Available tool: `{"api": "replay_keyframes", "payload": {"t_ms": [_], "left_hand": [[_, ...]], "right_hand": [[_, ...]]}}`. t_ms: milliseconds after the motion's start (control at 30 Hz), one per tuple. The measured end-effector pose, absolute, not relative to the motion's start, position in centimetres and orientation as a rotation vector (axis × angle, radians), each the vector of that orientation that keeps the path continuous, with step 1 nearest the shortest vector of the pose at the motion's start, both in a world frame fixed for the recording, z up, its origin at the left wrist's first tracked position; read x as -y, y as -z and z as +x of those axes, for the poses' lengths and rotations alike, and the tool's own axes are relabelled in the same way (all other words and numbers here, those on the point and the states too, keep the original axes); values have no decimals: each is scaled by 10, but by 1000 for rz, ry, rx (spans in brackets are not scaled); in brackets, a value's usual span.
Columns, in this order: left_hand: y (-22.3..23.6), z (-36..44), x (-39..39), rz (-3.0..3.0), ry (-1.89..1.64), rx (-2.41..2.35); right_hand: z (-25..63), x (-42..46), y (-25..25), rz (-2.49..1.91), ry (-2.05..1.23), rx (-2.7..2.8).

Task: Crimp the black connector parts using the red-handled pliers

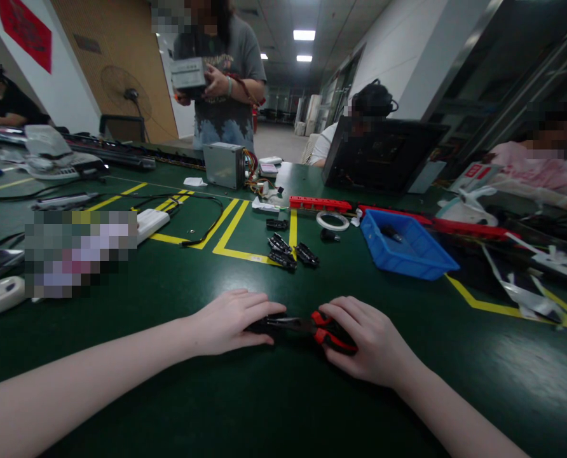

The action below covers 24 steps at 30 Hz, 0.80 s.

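Observation:
My right hand (364, 340) is wrapped round the red and black handles of a pair of pliers (322, 327). The jaws point left, toward my left hand (238, 321). Between the fingers and thumb of that left hand is a small black part (259, 326), mostly covered by the fingers. The jaw tips meet this part; whether they grip it I cannot tell. Beyond my hands lie several similar-looking black parts (283, 254) in a loose group on the green table (217, 407). A single black piece (330, 235) sits to the right of them.
A blue bin (407, 257) with a dark item inside stands at right, near a white tape roll (332, 221) and a red strip (319, 203). Farther back are a metal power supply (225, 165) and a black case (383, 152). A person (226, 83) stands across the table holding a box.

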<state>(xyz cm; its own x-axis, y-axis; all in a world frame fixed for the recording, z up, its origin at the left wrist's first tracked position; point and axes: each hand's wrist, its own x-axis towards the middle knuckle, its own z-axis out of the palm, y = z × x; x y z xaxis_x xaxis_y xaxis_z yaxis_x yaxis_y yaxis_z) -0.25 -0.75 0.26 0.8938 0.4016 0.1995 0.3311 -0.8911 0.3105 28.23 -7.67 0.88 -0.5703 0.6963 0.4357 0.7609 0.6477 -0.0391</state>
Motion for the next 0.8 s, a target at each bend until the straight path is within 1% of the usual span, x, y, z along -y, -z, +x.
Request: {"api": "replay_keyframes", "payload": {"t_ms": [300, 633, 800], "left_hand": [[-6, -2, 8, 2773, -345, -536], [-12, -1, 12, 2773, -332, -504], [-11, -2, 10, 2768, -341, -468]], "right_hand": [[284, 74, -7, -1157, 265, 2432], [283, 72, -4, -1055, 504, 2391], [283, 73, -4, -1064, 553, 2371]]}}
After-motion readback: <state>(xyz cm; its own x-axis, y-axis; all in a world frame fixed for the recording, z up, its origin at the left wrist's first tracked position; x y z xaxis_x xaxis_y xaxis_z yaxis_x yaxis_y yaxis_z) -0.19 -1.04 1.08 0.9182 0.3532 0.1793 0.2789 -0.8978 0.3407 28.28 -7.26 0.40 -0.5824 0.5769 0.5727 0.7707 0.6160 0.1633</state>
